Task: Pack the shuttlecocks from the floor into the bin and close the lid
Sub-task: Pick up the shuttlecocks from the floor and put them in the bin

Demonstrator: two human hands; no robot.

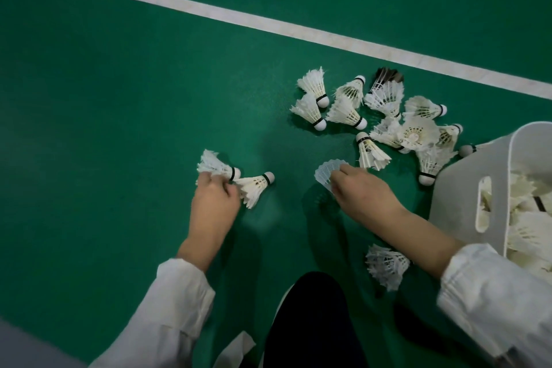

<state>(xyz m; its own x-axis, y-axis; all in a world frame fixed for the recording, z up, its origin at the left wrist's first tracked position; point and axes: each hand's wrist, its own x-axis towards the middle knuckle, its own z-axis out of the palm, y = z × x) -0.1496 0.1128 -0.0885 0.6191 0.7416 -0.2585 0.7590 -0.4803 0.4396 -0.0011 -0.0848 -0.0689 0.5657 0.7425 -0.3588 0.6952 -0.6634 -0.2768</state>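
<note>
Green court floor (119, 98), white boundary line (268, 24) running diagonally across the far side. White plastic bin (466, 197) at right edge, top open and already part-filled with shuttlecocks; no lid in view. Loose pile of feather shuttlecocks (388, 119) on the floor just left of and beyond the bin, one of them dark-feathered. Lone feather shuttlecock (386, 266) lies near, beside the right forearm. Left hand (215, 200): fingers curled, pinching two feather shuttlecocks (254, 188) by their skirts; their long axes run roughly left-right, corks pointing right. Right hand (358, 191): fingers pinching a pale blue nylon shuttlecock (325, 173) by its skirt; its cork is hidden, and a shadow below suggests it is off the floor. Key relation: the bin lies to the right of both hands, with the right hand clearly nearer and the left well apart from it. Judgement: the next carry is a rightward move to the bin mouth, right hand first. Many shuttlecocks remain unpacked.
</note>
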